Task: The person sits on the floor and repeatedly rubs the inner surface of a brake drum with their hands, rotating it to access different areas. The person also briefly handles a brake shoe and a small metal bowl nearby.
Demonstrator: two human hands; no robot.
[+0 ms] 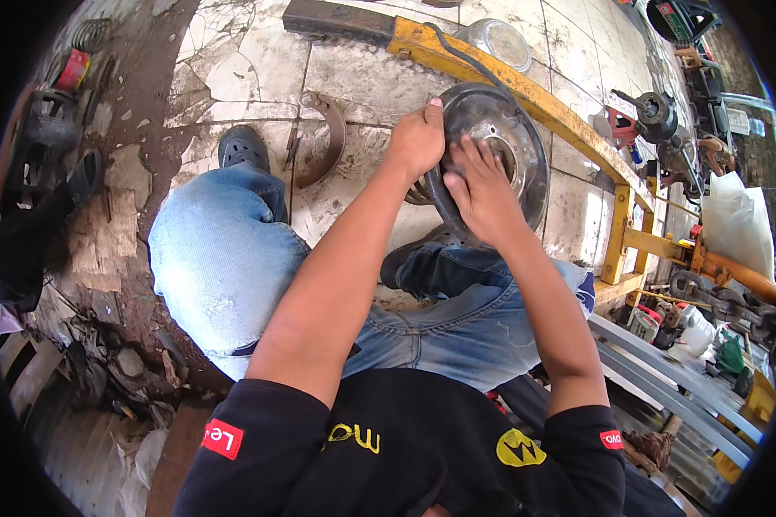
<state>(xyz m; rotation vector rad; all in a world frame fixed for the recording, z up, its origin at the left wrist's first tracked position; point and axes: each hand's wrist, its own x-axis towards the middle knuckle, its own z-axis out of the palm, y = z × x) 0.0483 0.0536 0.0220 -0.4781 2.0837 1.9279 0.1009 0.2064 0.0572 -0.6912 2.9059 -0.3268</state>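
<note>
A round dark metal plate (pixel 474 110) with a hole in its middle, which looks like a brake backing plate, is held tilted above the tiled floor in front of me. My left hand (pixel 419 142) is closed around its left rim, thumb at the upper edge. Against the plate's face, beside the centre hole, my right hand (pixel 485 194) lies flat with its fingers stretched out. Part of another round metal piece shows below my left hand, mostly hidden. On the tiles to the left rests a curved rusty brake shoe (pixel 338 138).
A yellow metal beam (pixel 526 86) with a dark end runs diagonally just beyond the plate. Behind it stands a clear round container (pixel 497 45). Tools and parts crowd the right side, near a whitish plastic bag (pixel 737 226). Another person's leg (pixel 39 224) is at far left.
</note>
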